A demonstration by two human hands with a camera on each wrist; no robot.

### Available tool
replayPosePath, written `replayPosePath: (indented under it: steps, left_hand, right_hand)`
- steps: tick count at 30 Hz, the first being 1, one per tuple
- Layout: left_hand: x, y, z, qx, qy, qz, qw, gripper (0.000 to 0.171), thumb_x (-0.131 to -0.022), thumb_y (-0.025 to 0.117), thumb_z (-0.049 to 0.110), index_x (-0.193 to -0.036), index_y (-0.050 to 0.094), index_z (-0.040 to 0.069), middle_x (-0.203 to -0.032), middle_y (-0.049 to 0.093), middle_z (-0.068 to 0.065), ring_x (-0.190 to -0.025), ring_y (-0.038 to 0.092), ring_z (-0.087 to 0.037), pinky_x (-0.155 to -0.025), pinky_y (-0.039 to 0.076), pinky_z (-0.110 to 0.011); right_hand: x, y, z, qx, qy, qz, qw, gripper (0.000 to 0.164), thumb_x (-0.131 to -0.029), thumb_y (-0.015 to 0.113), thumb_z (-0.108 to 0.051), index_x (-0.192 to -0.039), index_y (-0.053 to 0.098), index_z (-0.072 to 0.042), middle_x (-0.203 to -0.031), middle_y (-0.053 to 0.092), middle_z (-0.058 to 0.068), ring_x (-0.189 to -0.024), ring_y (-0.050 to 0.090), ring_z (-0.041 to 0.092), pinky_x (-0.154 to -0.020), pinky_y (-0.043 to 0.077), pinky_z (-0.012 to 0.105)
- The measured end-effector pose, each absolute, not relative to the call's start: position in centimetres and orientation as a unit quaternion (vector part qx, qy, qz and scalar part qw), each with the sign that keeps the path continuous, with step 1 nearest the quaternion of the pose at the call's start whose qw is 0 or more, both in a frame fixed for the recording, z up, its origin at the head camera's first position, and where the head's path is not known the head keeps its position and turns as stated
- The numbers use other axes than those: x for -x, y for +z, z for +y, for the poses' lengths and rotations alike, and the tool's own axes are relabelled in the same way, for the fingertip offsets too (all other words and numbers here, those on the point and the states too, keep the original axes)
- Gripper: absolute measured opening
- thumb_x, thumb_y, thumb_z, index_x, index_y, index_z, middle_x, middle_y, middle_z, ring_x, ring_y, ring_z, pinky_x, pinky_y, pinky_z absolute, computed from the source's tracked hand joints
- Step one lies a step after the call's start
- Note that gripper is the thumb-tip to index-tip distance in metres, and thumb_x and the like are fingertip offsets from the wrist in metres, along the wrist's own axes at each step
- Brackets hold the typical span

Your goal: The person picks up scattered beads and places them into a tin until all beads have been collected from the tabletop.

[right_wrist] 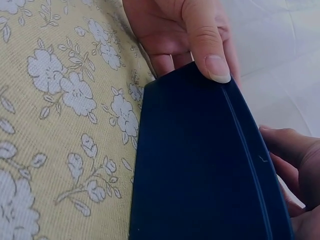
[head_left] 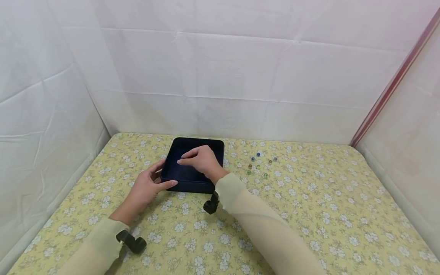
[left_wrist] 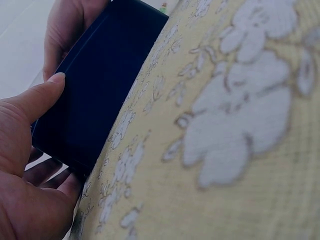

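Observation:
A dark blue square tray (head_left: pixel 187 186) with raised walls sits on the flowered tablecloth. My left hand (head_left: pixel 146 185) grips its near left corner; the thumb (left_wrist: pixel 47 95) lies on the front wall and the other fingers are round the left side. Inside the rim, my right hand (head_left: pixel 203 160) hovers over the tray with thumb and fingertips close together. Whether something small is between those fingertips cannot be made out. In the right wrist view, the tray's wall partly hides the right hand (right_wrist: pixel 295 170). Several glass marbles lie right of the tray, among them a blue marble (head_left: pixel 258 154) and a green marble (head_left: pixel 249 172).
Yellow flowered cloth (head_left: pixel 309 214) covers the table. White sheeting (head_left: pixel 220 76) stands behind and at both sides, with a reddish strip (head_left: pixel 395 82) at the back right corner. A black wrist mount (head_left: pixel 132 241) is on the left sleeve, another black mount (head_left: pixel 211 203) on the right.

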State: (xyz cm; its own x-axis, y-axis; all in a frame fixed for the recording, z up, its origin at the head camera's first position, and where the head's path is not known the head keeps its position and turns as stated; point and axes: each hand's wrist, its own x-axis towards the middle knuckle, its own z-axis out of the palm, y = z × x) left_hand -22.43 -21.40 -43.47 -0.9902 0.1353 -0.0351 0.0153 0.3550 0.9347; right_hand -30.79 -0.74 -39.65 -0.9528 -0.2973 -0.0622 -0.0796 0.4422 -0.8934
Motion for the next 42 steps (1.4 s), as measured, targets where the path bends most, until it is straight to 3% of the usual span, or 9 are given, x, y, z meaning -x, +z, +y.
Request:
replayPosePath:
  steps: [12,19,25,32,42]
  left_hand:
    - [22.7,-43.4,-21.2,-0.042,0.557,0.828,0.048,0.096,-0.090,0.080,0.043,-0.165,0.023,0.024,-0.168,0.028,-0.015,-0.152,0.035,-0.038,-0.114,0.045,-0.051]
    - [22.6,-43.6,-21.5,-0.041,0.558,0.827,0.051,0.096,-0.090,0.080,0.042,-0.165,0.023,0.026,-0.168,0.028,-0.015,-0.152,0.035,-0.039,-0.112,0.048,-0.045]
    - [22.6,-43.6,-21.6,-0.040,0.558,0.827,0.050,0.096,-0.089,0.081,0.043,-0.165,0.024,0.026,-0.167,0.030,-0.015,-0.151,0.037,-0.038,-0.110,0.050,-0.042]
    - [22.6,-43.5,-21.6,-0.038,0.561,0.825,0.053,0.095,-0.090,0.080,0.040,-0.165,0.025,0.024,-0.167,0.031,-0.015,-0.151,0.038,-0.038,-0.109,0.051,-0.041]
    - [22.6,-43.3,-21.6,-0.039,0.552,0.831,0.050,0.094,-0.091,0.080,0.040,-0.165,0.025,0.024,-0.167,0.031,-0.015,-0.151,0.038,-0.038,-0.111,0.049,-0.048]
  right_hand:
    - [31.3,-39.9,-1.9,0.088,-0.486,0.862,0.117,0.009,-0.083,0.088,-0.026,-0.090,0.085,-0.021,-0.123,0.072,0.002,-0.113,0.067,0.023,-0.096,0.059,0.042]
    - [31.6,-40.0,-2.6,0.084,-0.461,0.876,0.115,0.010,-0.082,0.089,-0.028,-0.088,0.085,-0.021,-0.124,0.072,0.001,-0.102,0.067,0.019,-0.084,0.059,0.036]
    - [31.8,-40.1,-2.9,0.079,-0.461,0.875,0.126,0.009,-0.082,0.089,-0.028,-0.087,0.085,-0.021,-0.126,0.072,0.002,-0.102,0.069,0.019,-0.088,0.060,0.038]
    - [32.0,-40.3,-2.8,0.072,-0.466,0.869,0.147,0.007,-0.083,0.088,-0.024,-0.085,0.085,-0.018,-0.109,0.076,0.002,-0.083,0.067,0.016,-0.077,0.059,0.033]
    - [32.5,-40.4,-3.1,0.063,-0.450,0.880,0.138,0.007,-0.082,0.090,-0.024,-0.082,0.085,-0.019,-0.102,0.077,-0.001,-0.081,0.067,0.014,-0.076,0.059,0.033]
